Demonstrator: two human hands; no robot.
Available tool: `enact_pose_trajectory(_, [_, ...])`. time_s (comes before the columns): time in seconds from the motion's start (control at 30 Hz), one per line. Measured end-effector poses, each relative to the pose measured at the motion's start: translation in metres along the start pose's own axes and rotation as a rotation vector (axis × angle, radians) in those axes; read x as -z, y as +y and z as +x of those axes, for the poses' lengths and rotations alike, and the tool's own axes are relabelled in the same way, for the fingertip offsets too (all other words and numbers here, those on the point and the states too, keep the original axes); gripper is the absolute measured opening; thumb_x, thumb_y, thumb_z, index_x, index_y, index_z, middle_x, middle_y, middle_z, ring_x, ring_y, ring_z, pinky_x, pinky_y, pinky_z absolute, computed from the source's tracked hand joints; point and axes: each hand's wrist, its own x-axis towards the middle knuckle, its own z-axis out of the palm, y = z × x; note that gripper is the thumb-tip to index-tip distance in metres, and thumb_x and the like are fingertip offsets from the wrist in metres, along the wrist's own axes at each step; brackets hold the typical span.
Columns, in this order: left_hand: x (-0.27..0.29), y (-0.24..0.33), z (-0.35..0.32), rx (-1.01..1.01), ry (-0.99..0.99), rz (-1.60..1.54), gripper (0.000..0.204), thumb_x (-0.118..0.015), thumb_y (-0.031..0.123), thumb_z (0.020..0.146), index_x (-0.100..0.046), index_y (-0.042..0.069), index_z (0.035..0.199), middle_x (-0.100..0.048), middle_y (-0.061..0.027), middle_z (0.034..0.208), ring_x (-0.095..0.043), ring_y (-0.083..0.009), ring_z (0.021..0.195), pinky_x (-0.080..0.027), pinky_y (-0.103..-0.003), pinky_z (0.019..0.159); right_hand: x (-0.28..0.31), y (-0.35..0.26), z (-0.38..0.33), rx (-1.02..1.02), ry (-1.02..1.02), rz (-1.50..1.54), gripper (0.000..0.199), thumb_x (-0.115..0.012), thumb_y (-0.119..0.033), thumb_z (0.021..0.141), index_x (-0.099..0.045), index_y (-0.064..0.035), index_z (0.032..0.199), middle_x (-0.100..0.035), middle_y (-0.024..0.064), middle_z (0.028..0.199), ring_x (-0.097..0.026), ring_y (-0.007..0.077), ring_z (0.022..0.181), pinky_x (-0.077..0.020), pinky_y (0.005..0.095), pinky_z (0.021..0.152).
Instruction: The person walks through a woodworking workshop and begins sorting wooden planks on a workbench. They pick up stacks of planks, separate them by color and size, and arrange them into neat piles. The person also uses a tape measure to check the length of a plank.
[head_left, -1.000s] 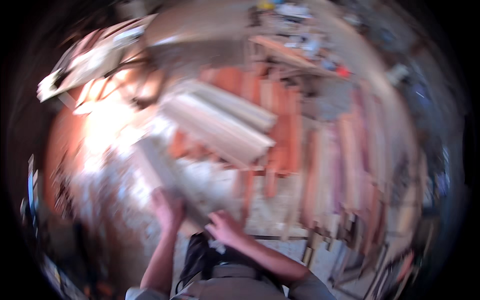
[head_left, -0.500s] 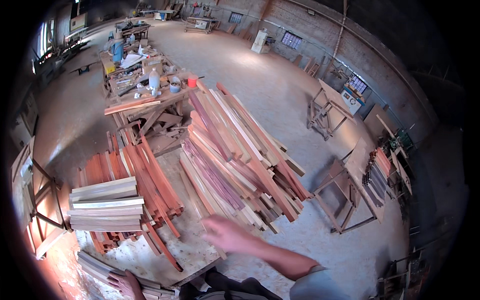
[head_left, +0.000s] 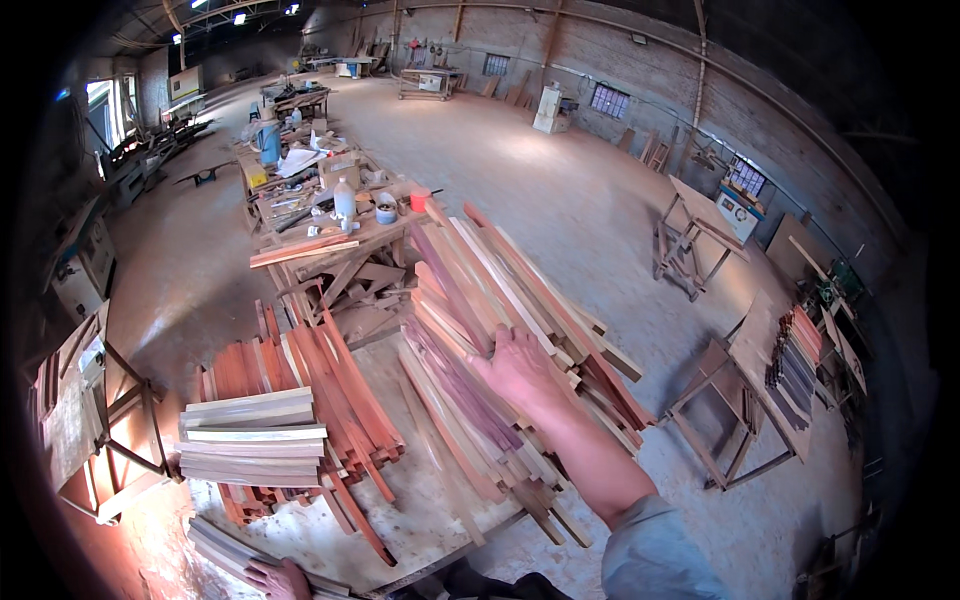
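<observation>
My left hand (head_left: 280, 578) is at the bottom edge, fingers bent over a few long grey-brown wooden strips (head_left: 222, 546) by the near left corner of the table. Its lower part is cut off by the picture. My right arm stretches forward across a large pile of pale, pinkish and brown strips (head_left: 455, 420). On top of that pile, my right hand (head_left: 517, 365) closes at the near end of a dark purplish wooden strip (head_left: 446, 280); its fingertips are partly hidden. Left of the pile lie reddish strips (head_left: 350, 390), with a stack of pale grey strips (head_left: 250, 450) laid across them.
Beyond the piles stands a cluttered workbench (head_left: 300, 250) with a clear bottle (head_left: 344, 198), a red cup (head_left: 419, 201) and wood offcuts beneath. Wooden frame stands flank the table at left (head_left: 130, 430) and right (head_left: 715, 425). Machines line the brick wall.
My right hand has moved forward from the table's near edge onto the large pile. My left hand stays on the grey-brown strips. The view has tilted up, so the scene sits lower and further right.
</observation>
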Motion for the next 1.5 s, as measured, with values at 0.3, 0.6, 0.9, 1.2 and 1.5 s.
enact_pose_trajectory(0.3, [0.003,-0.009,0.0,-0.181,0.065,-0.128,0.066,-0.061,0.028,0.087,-0.034,0.007,0.143,-0.037,-0.0193,0.14,-0.037,-0.0343,0.129,-0.036,-0.046,0.101,-0.062,0.014,-0.043,-0.388,0.041,1.276,0.043,-0.058,-0.033,0.094,-0.05,-0.0034,0.124,-0.055,0.0124,0.108,-0.058,0.0261,0.098,-0.0524,0.042,0.084])
enact_pose_trajectory(0.6, [0.035,0.08,0.008,-0.453,-0.145,-0.562,0.067,-0.061,0.012,0.088,-0.03,0.005,0.147,-0.036,-0.0204,0.145,-0.037,-0.0332,0.133,-0.037,-0.043,0.104,-0.088,0.038,-0.021,-0.793,0.13,2.2,0.046,-0.054,-0.044,0.096,-0.039,-0.0043,0.114,-0.051,0.0204,0.122,-0.055,0.0335,0.108,-0.046,0.0537,0.098])
enact_pose_trajectory(0.9, [0.043,0.385,-0.016,-0.638,-1.061,-1.036,0.065,-0.059,0.022,0.093,-0.028,-0.001,0.145,-0.061,-0.0127,0.105,-0.062,-0.0178,0.09,-0.05,-0.028,0.08,-0.099,0.033,0.002,-0.874,0.256,2.31,0.061,-0.037,-0.049,0.101,-0.039,0.0044,0.131,-0.041,0.0233,0.138,-0.032,0.0335,0.137,-0.0293,0.0502,0.113])
enact_pose_trajectory(1.2, [0.022,0.507,-0.062,-0.074,-1.287,-1.214,0.065,-0.061,0.016,0.091,-0.029,0.002,0.146,-0.062,-0.0103,0.101,-0.062,-0.0175,0.082,-0.051,-0.032,0.068,-0.095,0.029,-0.005,-0.863,0.178,2.278,0.06,-0.043,-0.04,0.101,-0.027,0.0073,0.135,-0.043,0.027,0.133,-0.044,0.0369,0.127,-0.0363,0.0514,0.108])
enact_pose_trajectory(1.5, [0.033,0.459,-0.086,-0.064,-1.237,-1.268,0.057,-0.061,0.006,0.086,-0.038,-0.001,0.138,-0.063,-0.0141,0.101,-0.063,-0.0204,0.085,-0.053,-0.034,0.071,-0.083,0.041,-0.069,-0.785,-0.115,2.224,0.028,-0.044,-0.023,0.101,-0.046,0.0003,0.117,-0.057,0.0181,0.115,-0.058,0.0298,0.109,-0.0459,0.0464,0.097])
